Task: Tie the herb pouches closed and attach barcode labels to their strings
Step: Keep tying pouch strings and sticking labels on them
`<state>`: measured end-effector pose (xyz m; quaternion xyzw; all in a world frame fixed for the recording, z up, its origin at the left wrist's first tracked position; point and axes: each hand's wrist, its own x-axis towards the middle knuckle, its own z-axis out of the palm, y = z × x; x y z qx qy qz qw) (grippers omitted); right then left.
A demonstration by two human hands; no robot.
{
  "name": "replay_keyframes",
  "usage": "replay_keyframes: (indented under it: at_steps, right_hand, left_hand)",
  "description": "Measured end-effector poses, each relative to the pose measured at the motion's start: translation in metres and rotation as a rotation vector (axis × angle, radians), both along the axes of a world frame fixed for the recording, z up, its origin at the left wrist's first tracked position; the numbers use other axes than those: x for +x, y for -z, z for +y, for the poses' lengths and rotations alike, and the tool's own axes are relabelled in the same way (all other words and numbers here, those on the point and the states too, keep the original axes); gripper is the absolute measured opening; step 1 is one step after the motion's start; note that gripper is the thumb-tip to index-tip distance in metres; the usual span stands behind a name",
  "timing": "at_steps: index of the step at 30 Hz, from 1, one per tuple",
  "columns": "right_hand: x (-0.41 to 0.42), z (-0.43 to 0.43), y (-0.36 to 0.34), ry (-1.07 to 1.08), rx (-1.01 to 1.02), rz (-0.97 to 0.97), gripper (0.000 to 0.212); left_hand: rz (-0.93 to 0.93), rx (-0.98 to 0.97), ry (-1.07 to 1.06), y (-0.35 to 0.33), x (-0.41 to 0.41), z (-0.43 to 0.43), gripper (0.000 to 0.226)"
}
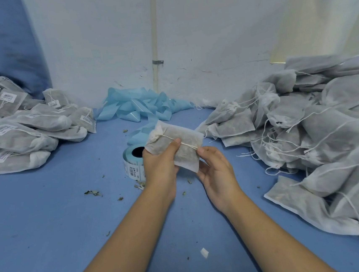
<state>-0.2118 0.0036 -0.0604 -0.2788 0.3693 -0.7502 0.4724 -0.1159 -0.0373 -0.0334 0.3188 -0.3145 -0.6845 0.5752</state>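
Observation:
A white mesh herb pouch [180,135] is held up above the blue table, its gathered neck pointing left. My left hand [161,161] grips the pouch from below, thumb pressed on its front. A white string [186,144] runs from the neck across the pouch to my right hand [212,167], which pinches the string's end between thumb and fingers. A roll of barcode labels [134,162] stands on the table just left of my left hand, partly hidden behind it.
A pile of labelled pouches [26,128] lies at the left. A larger heap of unlabelled pouches [317,140] with loose strings fills the right. Crumpled blue label backing [140,106] sits by the wall. Herb crumbs [93,192] dot the blue table [51,225].

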Motion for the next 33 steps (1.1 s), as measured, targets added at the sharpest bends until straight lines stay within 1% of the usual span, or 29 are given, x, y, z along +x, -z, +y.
replay_keyframes:
  at_steps: [3,5,6,8,9,10,12,13,15,17,19,21,24,26,27,28,30,31,32,33]
  right_hand:
    - [0.003,-0.002,0.002,0.026,0.032,0.138,0.014]
    - [0.006,-0.003,0.005,0.060,0.082,0.250,0.014]
    - [0.006,-0.004,0.007,0.077,0.106,0.284,0.012]
    - [0.006,-0.006,0.009,0.098,0.140,0.334,0.008]
    - [0.005,-0.006,0.009,0.096,0.155,0.381,0.013]
    - [0.005,-0.006,0.010,0.087,0.172,0.460,0.023]
    - [0.008,-0.004,0.009,0.073,0.182,0.646,0.040]
    - [0.010,-0.003,0.008,0.077,0.170,0.701,0.043]
    - [0.010,-0.002,0.009,0.095,0.166,0.710,0.039]
    - [0.007,-0.003,0.009,0.082,0.207,0.633,0.029]
    - [0.005,-0.003,0.009,0.068,0.218,0.543,0.028]
    - [0.005,-0.004,0.009,0.102,0.186,0.514,0.035]
    - [0.005,-0.005,0.011,0.229,0.172,0.573,0.040]
    - [0.001,-0.005,0.013,0.310,0.169,0.612,0.037]
    - [-0.001,-0.005,0.013,0.327,0.164,0.629,0.035]
    - [-0.003,-0.005,0.013,0.331,0.164,0.646,0.034]
    - [-0.005,-0.005,0.013,0.308,0.161,0.669,0.034]
    - [-0.005,-0.005,0.013,0.287,0.155,0.682,0.035]
    - [-0.005,-0.005,0.014,0.267,0.149,0.700,0.035]
    - [-0.004,-0.005,0.014,0.246,0.145,0.717,0.036]
  left_hand:
    - [0.002,0.023,-0.009,-0.001,0.006,-0.005,0.014]
    - [-0.038,0.003,-0.020,-0.003,0.011,-0.009,0.007]
    - [-0.099,-0.024,-0.040,-0.003,0.012,-0.011,0.006]
    - [-0.335,-0.135,-0.121,-0.001,0.015,-0.013,0.015]
    - [-0.459,-0.209,-0.169,0.001,0.016,-0.012,0.023]
    - [-0.578,-0.284,-0.208,0.003,0.016,-0.009,0.028]
    - [-0.785,-0.410,-0.246,0.008,0.016,-0.003,0.033]
    - [-0.866,-0.470,-0.252,0.012,0.016,-0.001,0.035]
    - [-0.976,-0.580,-0.259,0.019,0.017,0.000,0.037]
    - [-1.036,-0.603,-0.260,0.024,0.020,-0.001,0.037]
    - [-1.047,-0.583,-0.257,0.028,0.021,-0.004,0.035]
    - [-1.019,-0.616,-0.233,0.031,0.022,-0.005,0.034]
    - [-0.835,-0.645,-0.113,0.033,0.022,-0.001,0.038]
    - [-0.684,-0.628,0.000,0.032,0.023,-0.001,0.042]
    - [-0.643,-0.622,0.034,0.031,0.024,-0.001,0.042]
    - [-0.614,-0.621,0.060,0.030,0.023,0.000,0.037]
    - [-0.575,-0.624,0.105,0.029,0.021,0.001,0.010]
    - [-0.563,-0.619,0.113,0.029,0.021,0.002,0.011]
    - [-0.544,-0.619,0.127,0.029,0.021,0.003,0.021]
    - [-0.526,-0.611,0.146,0.030,0.020,0.002,0.024]
